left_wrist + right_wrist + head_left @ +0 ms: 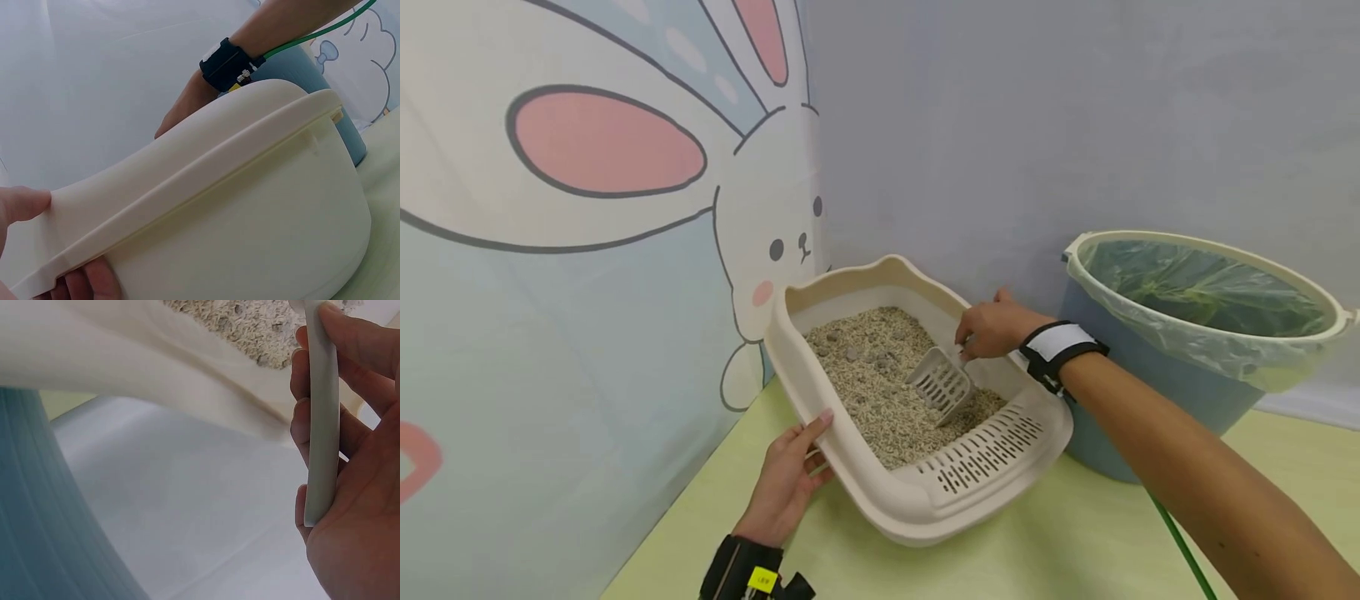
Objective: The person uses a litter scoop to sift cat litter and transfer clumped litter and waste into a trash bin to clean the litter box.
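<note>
A cream litter box [917,508] holds pellet cat litter [880,417] with several greyish clumps [880,358] toward its far left part. My left hand [786,475] grips the box's left rim, thumb on top and fingers beneath the lip, as the left wrist view also shows. My right hand [996,327] holds a litter scoop [943,383] by its handle [323,425], fingers wrapped around it. The slotted scoop head touches the litter near the box's grated step [985,454]. Whether anything lies in the scoop, I cannot tell.
To the right of the box stands a blue trash bin [1097,392] lined with a translucent bag [1195,283]. A rabbit-printed wall [625,333] rises at the left, a grey wall [962,150] behind. A green cord [1180,542] runs beneath the right arm.
</note>
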{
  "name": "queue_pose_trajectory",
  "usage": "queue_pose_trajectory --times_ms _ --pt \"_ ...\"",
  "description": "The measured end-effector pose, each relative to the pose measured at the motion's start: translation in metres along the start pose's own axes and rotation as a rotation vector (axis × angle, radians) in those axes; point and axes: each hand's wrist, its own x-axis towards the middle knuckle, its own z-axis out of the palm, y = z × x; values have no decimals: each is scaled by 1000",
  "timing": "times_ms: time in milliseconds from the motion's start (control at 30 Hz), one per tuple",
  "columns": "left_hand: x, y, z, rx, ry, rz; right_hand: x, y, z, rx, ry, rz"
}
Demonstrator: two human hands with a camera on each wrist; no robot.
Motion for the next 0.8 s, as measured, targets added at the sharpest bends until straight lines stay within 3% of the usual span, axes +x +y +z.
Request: queue_pose_trajectory --times_ms 267,800 --pt "2 -1 -1 10 2 7 0 -5 -1 10 16 -50" --pt "0 -1 -2 -3 -3 9 15 -21 9 151 -19 -37"
